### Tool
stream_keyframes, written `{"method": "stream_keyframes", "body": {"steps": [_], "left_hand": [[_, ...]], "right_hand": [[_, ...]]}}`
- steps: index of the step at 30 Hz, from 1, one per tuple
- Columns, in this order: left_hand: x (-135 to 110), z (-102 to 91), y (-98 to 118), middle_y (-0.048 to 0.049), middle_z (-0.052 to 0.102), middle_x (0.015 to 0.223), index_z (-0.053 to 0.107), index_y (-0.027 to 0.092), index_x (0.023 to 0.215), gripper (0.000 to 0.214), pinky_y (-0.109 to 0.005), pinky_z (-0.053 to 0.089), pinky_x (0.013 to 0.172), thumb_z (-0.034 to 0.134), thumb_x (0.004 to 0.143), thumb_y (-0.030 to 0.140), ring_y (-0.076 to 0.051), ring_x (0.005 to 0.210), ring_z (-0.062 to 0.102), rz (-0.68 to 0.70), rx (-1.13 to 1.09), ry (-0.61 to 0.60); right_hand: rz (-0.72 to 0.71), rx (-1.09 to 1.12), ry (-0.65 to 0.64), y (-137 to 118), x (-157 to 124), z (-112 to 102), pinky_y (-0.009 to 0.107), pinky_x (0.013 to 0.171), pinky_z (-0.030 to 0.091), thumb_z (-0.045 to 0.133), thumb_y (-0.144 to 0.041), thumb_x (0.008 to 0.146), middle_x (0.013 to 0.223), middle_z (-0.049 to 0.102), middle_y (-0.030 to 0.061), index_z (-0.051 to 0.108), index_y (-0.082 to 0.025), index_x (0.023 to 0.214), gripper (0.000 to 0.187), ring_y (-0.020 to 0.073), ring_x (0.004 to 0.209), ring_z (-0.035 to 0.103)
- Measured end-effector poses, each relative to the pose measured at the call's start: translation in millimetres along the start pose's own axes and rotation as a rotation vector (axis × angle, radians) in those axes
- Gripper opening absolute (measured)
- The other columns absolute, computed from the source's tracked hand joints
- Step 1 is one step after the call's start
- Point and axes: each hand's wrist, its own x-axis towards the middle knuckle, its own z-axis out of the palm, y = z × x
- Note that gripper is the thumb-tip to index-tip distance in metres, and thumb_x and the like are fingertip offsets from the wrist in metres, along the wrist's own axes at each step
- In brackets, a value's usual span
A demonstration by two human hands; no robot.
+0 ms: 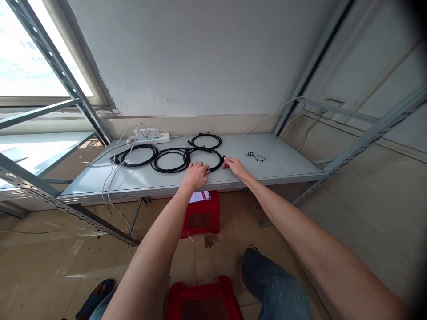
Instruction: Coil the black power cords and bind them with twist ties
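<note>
head view: red stool (pixel 202 209) label (pixel 198 197) too small to read. black coil (pixel 221 156) flat on the shelf (pixel 283 162), widest left to right; left hand (pixel 196 174) curled at its front, right hand (pixel 234 166) at its right end; whether fingers clamp, cannot tell.

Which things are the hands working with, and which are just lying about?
For the job:
- black coil, touched by the left hand and right hand
- probably the other black coils and thin black strands

Probably just lying about:
- power strip
- white cords
- farther red stool
</note>
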Motion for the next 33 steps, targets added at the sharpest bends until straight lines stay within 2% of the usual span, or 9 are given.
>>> {"method": "stream_keyframes", "body": {"steps": [4, 7, 13, 20, 22, 24, 26, 28, 33], "left_hand": [[-0.2, -0.9, 0.2, -0.0121, 0.066, 0.109, 0.067, 0.021, 0.099, 0.028, -0.043, 0.039, 0.096, 0.039, 0.104, 0.026, -0.028, 0.109, 0.06, 0.002, 0.005, 0.007], [-0.5, -1.7, 0.7, -0.0116, 0.066, 0.108, 0.066, 0.021, 0.1, 0.028, -0.043, 0.039, 0.096, 0.039, 0.105, 0.026, -0.028, 0.109, 0.06, 0.007, -0.002, 0.011], [0.4, -0.5, -0.3, -0.0117, 0.066, 0.108, 0.066, 0.021, 0.1, 0.028, -0.043, 0.039, 0.097, 0.039, 0.104, 0.025, -0.028, 0.108, 0.061, 0.012, -0.005, 0.012], [0.7, -0.4, -0.1, -0.0117, 0.067, 0.108, 0.067, 0.02, 0.099, 0.027, -0.043, 0.039, 0.097, 0.041, 0.104, 0.025, -0.028, 0.108, 0.061, 0.013, 0.015, 0.009], [0.6, -1.1, 0.5, -0.0117, 0.067, 0.108, 0.067, 0.02, 0.099, 0.027, -0.043, 0.039, 0.096, 0.041, 0.104, 0.025, -0.028, 0.109, 0.061, 0.01, 0.014, 0.007], [0.4, -1.5, 0.9, -0.0118, 0.066, 0.109, 0.067, 0.021, 0.099, 0.027, -0.043, 0.039, 0.096, 0.041, 0.104, 0.026, -0.028, 0.109, 0.061, 0.004, 0.012, 0.004], [0.2, -1.6, 1.1, -0.012, 0.067, 0.11, 0.067, 0.021, 0.1, 0.027, -0.043, 0.039, 0.097, 0.041, 0.104, 0.026, -0.028, 0.11, 0.06, -0.002, 0.015, 0.001], [0.0, -1.3, 1.0, -0.0121, 0.067, 0.11, 0.067, 0.02, 0.101, 0.027, -0.043, 0.04, 0.096, 0.041, 0.104, 0.026, -0.028, 0.11, 0.06, 0.0, 0.019, 0.003], [0.0, 0.2, 0.5, -0.0117, 0.066, 0.11, 0.066, 0.02, 0.101, 0.027, -0.042, 0.04, 0.097, 0.04, 0.105, 0.026, -0.028, 0.109, 0.06, 0.008, 0.02, 0.018]], "right_hand": [[0.02, 0.069, -0.095, -5.2, 1.1, -8.0, 0.032, 0.087, 0.042, 0.058, -0.052, 0.084, 0.081, 0.069, 0.0055, 0.068, -0.018, 0.068, 0.038, 0.0207, 0.086, 0.059], [0.072, 0.082, -0.143, -9.1, 0.9, -14.0, 0.032, 0.084, 0.042, 0.066, -0.052, 0.078, 0.083, 0.07, 0.0043, 0.074, -0.018, 0.075, 0.036, 0.0201, 0.086, 0.058], [0.135, 0.11, -0.16, -10.3, 3.2, -16.2, 0.031, 0.083, 0.044, 0.076, -0.057, 0.071, 0.088, 0.073, 0.005, 0.078, -0.018, 0.078, 0.039, 0.0202, 0.088, 0.06], [0.166, 0.116, -0.152, -7.5, 5.2, -12.4, 0.03, 0.071, 0.044, 0.079, -0.048, 0.066, 0.075, 0.068, 0.0019, 0.076, -0.018, 0.077, 0.032, 0.0179, 0.075, 0.058], [0.114, 0.071, -0.11, -3.2, 4.8, -8.8, 0.029, 0.069, 0.043, 0.076, -0.045, 0.068, 0.071, 0.065, 0.0007, 0.073, -0.018, 0.075, 0.028, 0.0169, 0.072, 0.055], [0.015, -0.001, 0.004, 2.2, 3.1, -4.0, 0.029, 0.07, 0.044, 0.072, -0.041, 0.072, 0.072, 0.063, 0.001, 0.07, -0.018, 0.073, 0.023, 0.0162, 0.07, 0.053], [-0.093, -0.077, 0.148, 6.5, 0.1, 0.8, 0.031, 0.072, 0.045, 0.066, -0.036, 0.077, 0.081, 0.064, 0.0033, 0.066, -0.019, 0.073, 0.018, 0.0161, 0.07, 0.052], [-0.169, -0.157, 0.23, 8.2, -4.0, 4.9, 0.032, 0.074, 0.046, 0.061, -0.03, 0.083, 0.091, 0.064, 0.0061, 0.063, -0.019, 0.076, 0.014, 0.0169, 0.072, 0.053], [-0.207, -0.523, 0.235, 0.5, -14.8, 12.7, 0.033, 0.067, 0.04, 0.047, -0.02, 0.095, 0.105, 0.061, 0.011, 0.062, -0.02, 0.092, 0.015, 0.0208, 0.076, 0.055]]}}
